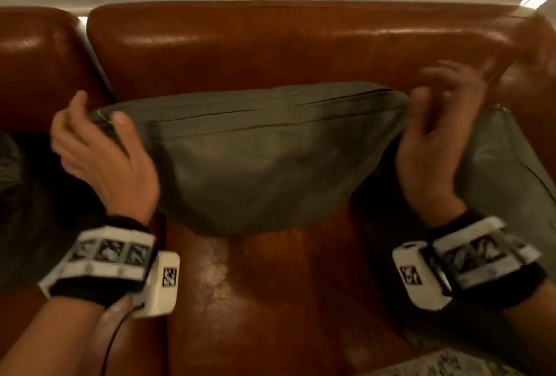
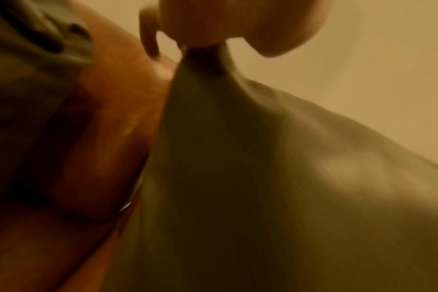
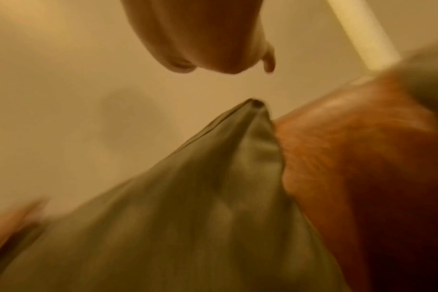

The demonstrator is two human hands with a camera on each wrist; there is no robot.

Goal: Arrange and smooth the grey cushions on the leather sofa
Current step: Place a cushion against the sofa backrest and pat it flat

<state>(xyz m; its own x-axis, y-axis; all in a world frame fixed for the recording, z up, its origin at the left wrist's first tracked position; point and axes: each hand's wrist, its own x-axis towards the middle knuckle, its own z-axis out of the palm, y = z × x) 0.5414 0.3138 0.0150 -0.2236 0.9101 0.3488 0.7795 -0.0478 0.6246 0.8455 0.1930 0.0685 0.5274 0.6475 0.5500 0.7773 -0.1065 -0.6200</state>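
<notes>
A grey cushion (image 1: 270, 159) stands on its edge on the brown leather sofa (image 1: 301, 44), leaning toward the backrest. My left hand (image 1: 99, 117) pinches the cushion's upper left corner; the left wrist view shows the fabric (image 2: 263, 177) drawn up into a point under the fingers (image 2: 275, 29). My right hand (image 1: 433, 90) is blurred, fingers spread, just beside the upper right corner. In the right wrist view that corner (image 3: 255, 104) stands free, with the fingers (image 3: 213, 49) above it and not touching.
A second grey cushion (image 1: 505, 165) lies against the right armrest, behind my right hand. A dark soft shape (image 1: 9, 165) sits on the left seat. Bare leather seat (image 1: 270, 300) lies in front of the cushion. A pale patterned rug (image 1: 445, 363) shows at the bottom right.
</notes>
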